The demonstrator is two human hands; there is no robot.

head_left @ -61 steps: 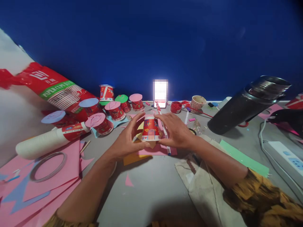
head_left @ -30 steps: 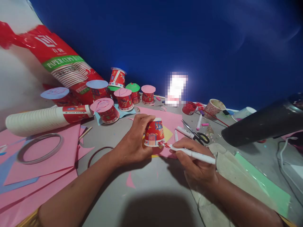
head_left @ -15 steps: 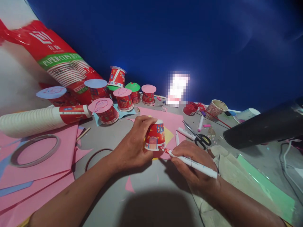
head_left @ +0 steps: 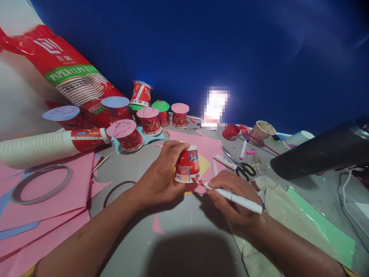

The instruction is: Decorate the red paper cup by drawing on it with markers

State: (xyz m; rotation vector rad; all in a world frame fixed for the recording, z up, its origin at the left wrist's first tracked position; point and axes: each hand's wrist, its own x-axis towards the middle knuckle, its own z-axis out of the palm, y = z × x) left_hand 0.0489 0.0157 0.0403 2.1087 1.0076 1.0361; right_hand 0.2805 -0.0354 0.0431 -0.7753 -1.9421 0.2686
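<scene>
My left hand [head_left: 163, 173] grips an upside-down red paper cup [head_left: 188, 163] printed with blue and yellow figures, its white rim facing down. In my right hand [head_left: 236, 200] is a white marker [head_left: 239, 200], held like a pen. The marker's red tip touches or nearly touches the cup's rim at the lower right. Beneath the cup lies pink paper [head_left: 201, 140] with a yellow piece [head_left: 204, 163] on it. Scissors [head_left: 243, 168] and two more white markers [head_left: 225, 162] rest just beyond my right hand.
Several red cups with paper discs [head_left: 121, 128] stand at the back left. A cup stack [head_left: 46, 148], a tape roll [head_left: 17, 192] and pink sheets [head_left: 57, 215] lie left. A bag of paper cups [head_left: 66, 65] leans behind. On the right are a dark cylinder [head_left: 317, 150] and green sheet [head_left: 323, 227].
The whole view has shifted slightly to the left. Both hands keep their holds on the cup and marker, whose tip stays by the rim.
</scene>
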